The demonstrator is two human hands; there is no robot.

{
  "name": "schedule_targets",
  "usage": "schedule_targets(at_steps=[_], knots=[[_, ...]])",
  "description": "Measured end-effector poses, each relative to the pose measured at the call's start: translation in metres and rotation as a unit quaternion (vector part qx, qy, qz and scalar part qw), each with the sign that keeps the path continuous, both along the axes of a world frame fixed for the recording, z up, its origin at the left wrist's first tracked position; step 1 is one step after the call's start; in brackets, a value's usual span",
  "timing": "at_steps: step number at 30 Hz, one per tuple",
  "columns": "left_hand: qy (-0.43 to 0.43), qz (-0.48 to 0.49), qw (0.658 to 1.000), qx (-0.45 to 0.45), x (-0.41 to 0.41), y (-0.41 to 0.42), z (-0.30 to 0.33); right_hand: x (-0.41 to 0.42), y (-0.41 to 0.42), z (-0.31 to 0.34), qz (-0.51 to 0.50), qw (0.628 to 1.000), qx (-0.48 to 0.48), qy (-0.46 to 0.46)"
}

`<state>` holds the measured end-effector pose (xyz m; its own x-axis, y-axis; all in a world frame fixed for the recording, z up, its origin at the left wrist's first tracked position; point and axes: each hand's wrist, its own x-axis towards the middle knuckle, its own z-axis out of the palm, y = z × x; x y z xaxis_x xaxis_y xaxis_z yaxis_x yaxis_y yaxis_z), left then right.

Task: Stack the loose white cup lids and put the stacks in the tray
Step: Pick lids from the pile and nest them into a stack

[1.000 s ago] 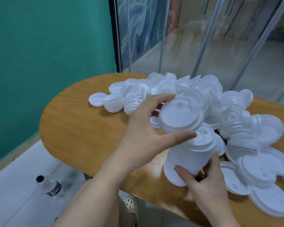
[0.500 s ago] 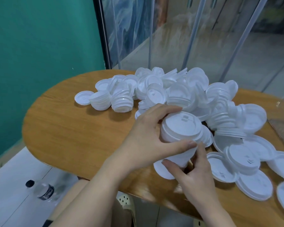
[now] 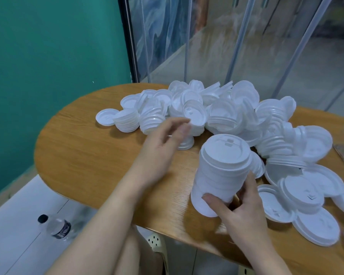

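- Lid stack (image 3: pixel 220 175): tall, white, tilted, base on counter (image 3: pixel 99 167) near front edge.
- My right hand (image 3: pixel 240 209) grips its base.
- My left hand (image 3: pixel 161 147) fingers loose, holding nothing, reaching at loose lids (image 3: pixel 195 116).

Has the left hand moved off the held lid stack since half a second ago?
Yes. The left hand has left the lid stack and reaches away from the person, toward the lid pile on the table.
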<state>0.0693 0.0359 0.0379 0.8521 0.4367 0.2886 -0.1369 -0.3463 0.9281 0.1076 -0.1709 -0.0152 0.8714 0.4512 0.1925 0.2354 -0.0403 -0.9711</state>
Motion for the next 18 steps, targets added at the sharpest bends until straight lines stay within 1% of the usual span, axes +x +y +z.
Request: schedule_targets(at_steps=[1,3,5,12,18], knots=[[0.013,0.064,0.998,0.015,0.005,0.013,-0.01,0.0,0.0,0.0,0.001,1.0,0.002,0.003],[0.072,0.182,0.978,0.075,0.014,0.035,-0.031,0.001,0.0,-0.001,0.003,1.0,0.0,0.01],[0.11,0.242,0.957,0.119,0.023,0.051,-0.046,0.002,0.0,-0.003,0.002,1.0,0.001,0.012],[0.104,0.319,0.918,0.209,0.043,0.075,-0.062,0.001,0.001,-0.005,0.008,1.0,0.005,0.006],[0.137,0.342,0.904,0.217,0.051,0.088,-0.069,0.002,0.0,-0.004,0.002,1.0,-0.006,-0.006]])
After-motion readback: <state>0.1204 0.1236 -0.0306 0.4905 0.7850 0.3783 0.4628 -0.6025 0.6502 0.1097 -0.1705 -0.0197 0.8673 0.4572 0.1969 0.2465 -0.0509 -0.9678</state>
